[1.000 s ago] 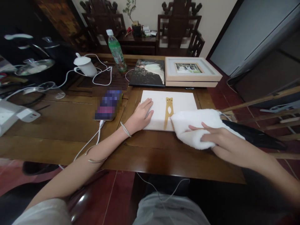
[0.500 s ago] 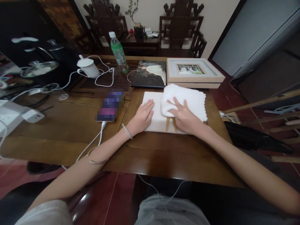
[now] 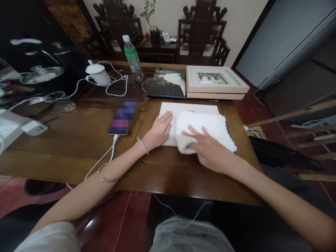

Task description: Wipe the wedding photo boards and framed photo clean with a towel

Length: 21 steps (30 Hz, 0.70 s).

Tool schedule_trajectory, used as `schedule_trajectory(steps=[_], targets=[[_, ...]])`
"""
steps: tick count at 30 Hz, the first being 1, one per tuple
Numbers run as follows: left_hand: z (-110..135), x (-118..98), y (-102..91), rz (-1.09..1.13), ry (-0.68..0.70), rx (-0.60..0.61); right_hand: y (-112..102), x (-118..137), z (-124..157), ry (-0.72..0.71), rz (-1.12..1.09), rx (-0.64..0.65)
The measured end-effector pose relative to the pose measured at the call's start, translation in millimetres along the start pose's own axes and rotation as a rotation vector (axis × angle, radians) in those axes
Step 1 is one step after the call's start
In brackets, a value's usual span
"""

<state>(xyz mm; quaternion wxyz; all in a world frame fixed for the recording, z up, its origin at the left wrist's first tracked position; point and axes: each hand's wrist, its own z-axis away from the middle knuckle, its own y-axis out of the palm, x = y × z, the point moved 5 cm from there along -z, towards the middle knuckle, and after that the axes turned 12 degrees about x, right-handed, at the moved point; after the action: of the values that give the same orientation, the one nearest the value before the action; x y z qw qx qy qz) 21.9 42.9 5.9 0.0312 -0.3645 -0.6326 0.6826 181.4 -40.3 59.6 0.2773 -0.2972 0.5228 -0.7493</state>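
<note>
A flat white board (image 3: 168, 107), perhaps a canvas or panel, lies on the wooden table. My left hand (image 3: 160, 131) presses flat on its left part, fingers stretched out. Over the board's middle and right is a folded fluffy white cloth (image 3: 202, 120), overhanging the near edge. My right hand (image 3: 207, 147) grips this cloth from above, some fingers spread on top and the thumb tucked into the fold. Most of the board's face is hidden under the cloth; a small yellowish mark shows near its far edge.
Behind the board lie a dark picture panel (image 3: 168, 82) and stacked pale wood frames (image 3: 216, 91). Left stand a phone (image 3: 123, 119) on a white cable, a green-labelled bottle (image 3: 133, 59), a lidded white cup (image 3: 98, 74), a pot (image 3: 44, 82) and a power strip (image 3: 15, 127).
My right hand has drawn the cloth toward me, from the board's far part to its near edge. The far edge is uncovered now. My left hand has stayed in place.
</note>
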Motion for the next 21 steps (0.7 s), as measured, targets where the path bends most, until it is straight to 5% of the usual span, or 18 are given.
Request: schedule_trajectory(steps=[6, 10, 13, 21], targets=[[0, -2, -1.2, 0.013, 0.003, 0.005, -23, -54, -50, 0.096, 0.029, -0.078], [1, -1, -1.2, 0.027, 0.01, -0.008, -26, -64, -68, 0.158, 0.067, -0.127], [1, -1, -1.2, 0.031, 0.017, -0.017, -16, -49, -63, 0.186, 0.088, -0.101], [0, 0, 0.2, 0.007, 0.009, -0.009, 13, 38, 1, 0.051, 0.116, -0.038]])
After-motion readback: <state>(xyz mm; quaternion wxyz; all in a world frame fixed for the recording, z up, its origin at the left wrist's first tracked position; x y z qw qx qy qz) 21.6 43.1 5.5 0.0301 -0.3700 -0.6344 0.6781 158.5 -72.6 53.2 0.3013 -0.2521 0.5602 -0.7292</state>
